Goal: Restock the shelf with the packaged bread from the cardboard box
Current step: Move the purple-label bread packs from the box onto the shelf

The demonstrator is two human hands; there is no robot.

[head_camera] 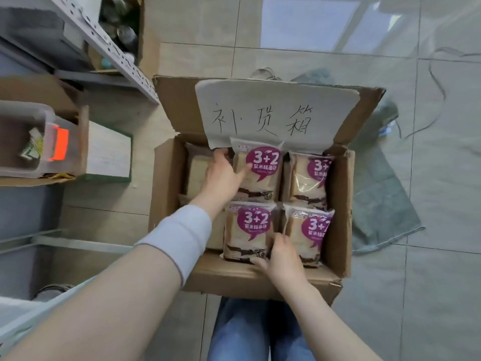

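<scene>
An open cardboard box sits on the tiled floor in front of me, a handwritten white paper taped to its back flap. Inside lie several bread packets with purple "3+2" labels. My left hand grips the left edge of the far middle packet, thumb on its front. My right hand holds the lower right edge of the near middle packet. Two more packets lie on the right, far and near. Plainer packets lie under my left arm.
A grey metal shelf rack stands at the left. Its lower level holds a clear plastic bin with an orange latch and a flat box. A green cloth and a cable lie right of the cardboard box.
</scene>
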